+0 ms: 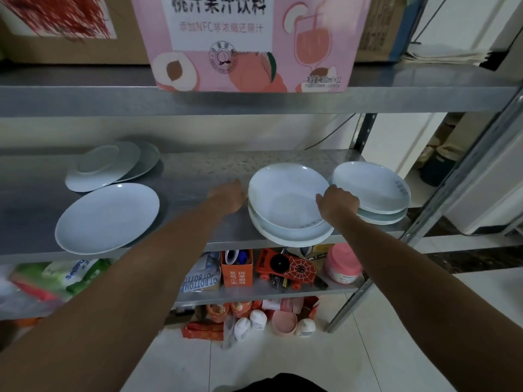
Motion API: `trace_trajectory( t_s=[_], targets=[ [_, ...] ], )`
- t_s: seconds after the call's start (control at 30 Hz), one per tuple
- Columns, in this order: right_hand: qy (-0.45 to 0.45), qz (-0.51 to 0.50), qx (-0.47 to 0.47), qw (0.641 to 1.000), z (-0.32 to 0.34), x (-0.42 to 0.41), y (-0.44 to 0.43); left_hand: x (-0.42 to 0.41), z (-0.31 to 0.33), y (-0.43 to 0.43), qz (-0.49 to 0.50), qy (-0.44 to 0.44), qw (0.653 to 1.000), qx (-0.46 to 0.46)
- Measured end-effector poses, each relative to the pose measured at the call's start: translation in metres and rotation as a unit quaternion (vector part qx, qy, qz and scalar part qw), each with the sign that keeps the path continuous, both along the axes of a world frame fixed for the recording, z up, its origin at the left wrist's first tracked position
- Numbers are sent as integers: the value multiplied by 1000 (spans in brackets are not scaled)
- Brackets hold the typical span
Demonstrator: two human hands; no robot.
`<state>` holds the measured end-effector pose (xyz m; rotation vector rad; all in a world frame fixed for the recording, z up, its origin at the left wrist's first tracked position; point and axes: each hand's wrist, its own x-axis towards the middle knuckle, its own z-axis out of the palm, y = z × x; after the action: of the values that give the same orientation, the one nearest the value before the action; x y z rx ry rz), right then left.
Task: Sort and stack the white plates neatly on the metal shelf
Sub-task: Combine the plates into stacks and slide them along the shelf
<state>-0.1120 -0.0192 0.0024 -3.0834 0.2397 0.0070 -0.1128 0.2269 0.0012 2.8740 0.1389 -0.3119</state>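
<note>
White plates lie on the middle level of the metal shelf. In the middle stands a stack of plates, its top plate tilted. My left hand grips that stack's left rim and my right hand grips its right rim. A second stack stands just to the right, touching my right hand. One single plate lies at the front left. Behind it two plates rest upside down, overlapping.
A pink juice carton overhangs the upper shelf right above the plates. Cardboard boxes stand beside it. Lower shelves hold packets, an orange box and a pink jar. The shelf's metal upright runs along the right. White tiled floor lies below.
</note>
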Motion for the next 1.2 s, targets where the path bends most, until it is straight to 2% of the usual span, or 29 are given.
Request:
trace_trajectory(
  t_s=[0.1, 0.27, 0.37, 0.53, 0.67, 0.77, 0.83, 0.93, 1.07, 1.13, 1.2],
  targets=[
    [-18, 25, -6, 1000, 10, 1, 24, -10, 4, 34, 23, -20, 999, 24],
    [-25, 89, 30, 995, 17, -2, 102, -44, 9, 116, 114, -30, 990, 77],
    [14, 120, 36, 992, 17, -13, 166, -70, 11, 172, 153, -31, 982, 107],
    [55, 192, 75, 977, 7, -36, 263, -104, 8, 263, 226, -4, 969, 102],
    [107, 203, 118, 966, -11, -50, 325, -119, 0, 311, 254, 50, 962, 90],
    [168, 204, 161, 951, -23, -56, 353, -123, -7, 335, 255, 47, 963, 69],
    [207, 185, 207, 938, -30, -58, 362, -125, -13, 346, 249, 33, 967, 42],
    [237, 140, 293, 916, -36, -61, 371, -121, -24, 357, 254, 20, 965, -60],
    [254, 83, 346, 899, -38, -62, 375, -112, -26, 354, 333, 42, 905, -260],
    [253, 70, 344, 902, -39, -62, 376, -106, -27, 354, 355, 48, 884, -300],
    [241, 56, 333, 910, -40, -62, 375, -103, -27, 356, 356, 48, 886, -292]
  ],
)
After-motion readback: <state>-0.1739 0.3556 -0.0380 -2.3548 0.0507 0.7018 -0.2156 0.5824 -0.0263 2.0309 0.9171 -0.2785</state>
